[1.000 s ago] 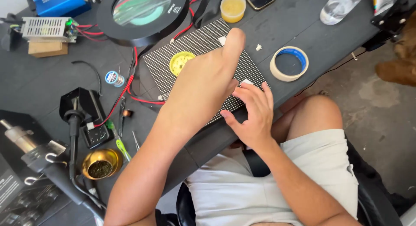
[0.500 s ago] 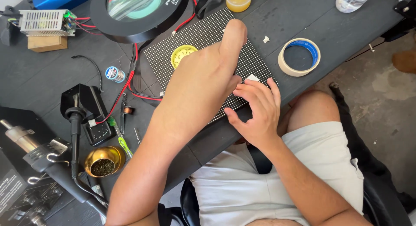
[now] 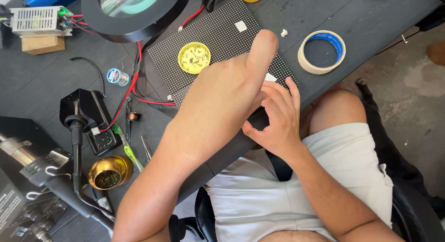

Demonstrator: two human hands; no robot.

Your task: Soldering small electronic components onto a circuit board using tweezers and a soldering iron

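Left forearm enters from the lower left of the frame and runs diagonally to the upper centre. Left hand lies back-up, 1 digit extended upward. Right arm enters from the lower right. Right hand sits at centre, fingers spread and curled, touching the left hand.

We wore light grey shorts that ended above the knee, leaving our legs bare below them. Our forearms were bare, with no sleeves, watch or rings on our left hand or right hand.
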